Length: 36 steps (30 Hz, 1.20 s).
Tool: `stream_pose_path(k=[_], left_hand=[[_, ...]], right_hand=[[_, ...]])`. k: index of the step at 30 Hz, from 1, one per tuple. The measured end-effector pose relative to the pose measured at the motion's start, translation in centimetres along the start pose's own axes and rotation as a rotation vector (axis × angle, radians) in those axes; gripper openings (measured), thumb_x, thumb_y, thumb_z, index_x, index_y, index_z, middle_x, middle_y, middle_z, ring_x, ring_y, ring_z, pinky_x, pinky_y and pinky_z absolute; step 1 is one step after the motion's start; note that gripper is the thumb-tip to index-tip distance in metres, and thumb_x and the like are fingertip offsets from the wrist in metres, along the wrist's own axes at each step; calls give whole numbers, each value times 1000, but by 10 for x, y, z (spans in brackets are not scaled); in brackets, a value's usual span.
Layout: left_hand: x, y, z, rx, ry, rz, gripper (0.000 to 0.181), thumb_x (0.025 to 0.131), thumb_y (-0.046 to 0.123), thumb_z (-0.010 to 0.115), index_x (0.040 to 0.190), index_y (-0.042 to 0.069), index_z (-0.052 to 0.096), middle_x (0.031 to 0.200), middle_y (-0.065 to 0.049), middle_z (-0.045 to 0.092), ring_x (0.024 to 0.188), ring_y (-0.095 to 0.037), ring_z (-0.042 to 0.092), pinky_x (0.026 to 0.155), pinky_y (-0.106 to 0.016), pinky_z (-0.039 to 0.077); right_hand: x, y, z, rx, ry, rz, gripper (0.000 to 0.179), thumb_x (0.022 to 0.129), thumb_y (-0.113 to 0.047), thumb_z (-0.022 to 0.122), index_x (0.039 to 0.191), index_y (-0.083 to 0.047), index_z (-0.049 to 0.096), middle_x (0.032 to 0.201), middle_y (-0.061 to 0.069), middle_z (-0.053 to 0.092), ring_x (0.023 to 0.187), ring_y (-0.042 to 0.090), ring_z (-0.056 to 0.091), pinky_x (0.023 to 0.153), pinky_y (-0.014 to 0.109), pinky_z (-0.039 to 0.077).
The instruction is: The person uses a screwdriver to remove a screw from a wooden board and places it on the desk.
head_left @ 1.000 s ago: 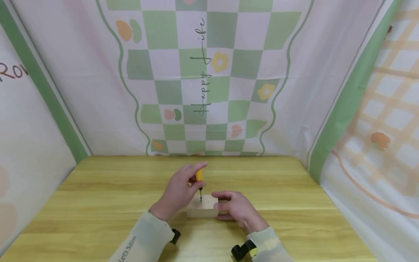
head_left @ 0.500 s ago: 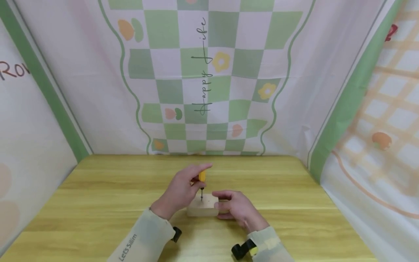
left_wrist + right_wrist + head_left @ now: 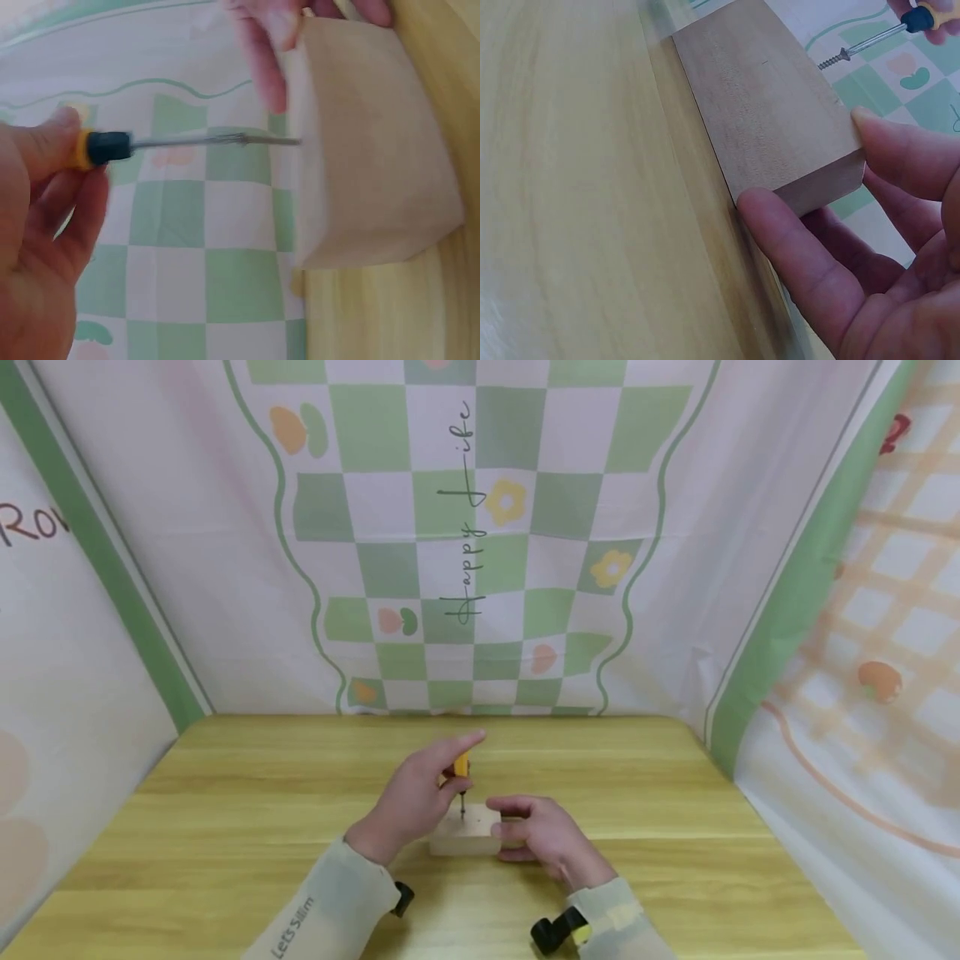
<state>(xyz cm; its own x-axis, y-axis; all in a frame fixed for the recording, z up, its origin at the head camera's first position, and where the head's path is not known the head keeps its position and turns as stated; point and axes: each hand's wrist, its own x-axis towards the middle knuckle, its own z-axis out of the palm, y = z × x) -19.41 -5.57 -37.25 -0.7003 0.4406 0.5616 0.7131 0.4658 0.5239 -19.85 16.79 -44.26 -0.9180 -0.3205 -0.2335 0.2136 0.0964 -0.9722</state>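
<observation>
A screwdriver [image 3: 462, 766] stands over a wooden block [image 3: 463, 845] on the table [image 3: 285, 793].
The left hand [image 3: 411, 795] pinches it upright above the block's screw [image 3: 832, 61], probably to push straight down. The right hand [image 3: 550, 839], fingers bent, holds the block's right end, likely so it won't wobble.

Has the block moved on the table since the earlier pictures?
No; in the head view, the block shows no clear shift in any direction against the table.

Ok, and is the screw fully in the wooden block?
No, the screw isn't fully in: the right wrist view shows exposed threads between the wooden block and the screwdriver. How deep its tip sits is hidden.
</observation>
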Motion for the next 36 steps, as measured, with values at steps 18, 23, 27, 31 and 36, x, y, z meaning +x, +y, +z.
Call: stream_pose_path(k=[18,23,27,31,36], left_hand=[[-8,-7,9,-3,142,74,71,86,6,79,149,12,47,89,1,55,76,-10,57,67,-29,56],[-7,-8,9,-79,124,83,70,89,-4,72,151,11,42,107,-4,61,96,-14,63,83,-29,56],[-5,-5,6,-79,133,94,73,87,-7,72,151,11,43,105,-6,62,93,-14,64,81,-26,55],[-4,-2,5,59,155,80,71,85,3,78,149,13,49,89,0,54,76,-10,56,68,-23,53],[-3,-2,5,79,102,36,76,87,0,77,153,16,42,102,-1,57,86,-11,58,75,-27,55]], right_hand=[[-2,1,0,18,-5,-5,49,89,-4,73,135,3,58,137,18,54,101,31,65,82,47,57],[-1,1,0,11,-5,4,48,89,-5,73,135,1,59,137,18,54,102,31,64,82,47,57],[-1,0,0,8,-5,10,48,90,-5,73,135,0,59,138,18,54,103,32,64,81,47,57],[-1,-1,0,1,-1,8,49,89,-5,73,135,1,59,139,18,53,103,32,64,81,47,57],[0,0,0,-3,0,12,49,89,-5,73,136,1,58,138,18,53,103,31,64,81,46,58]])
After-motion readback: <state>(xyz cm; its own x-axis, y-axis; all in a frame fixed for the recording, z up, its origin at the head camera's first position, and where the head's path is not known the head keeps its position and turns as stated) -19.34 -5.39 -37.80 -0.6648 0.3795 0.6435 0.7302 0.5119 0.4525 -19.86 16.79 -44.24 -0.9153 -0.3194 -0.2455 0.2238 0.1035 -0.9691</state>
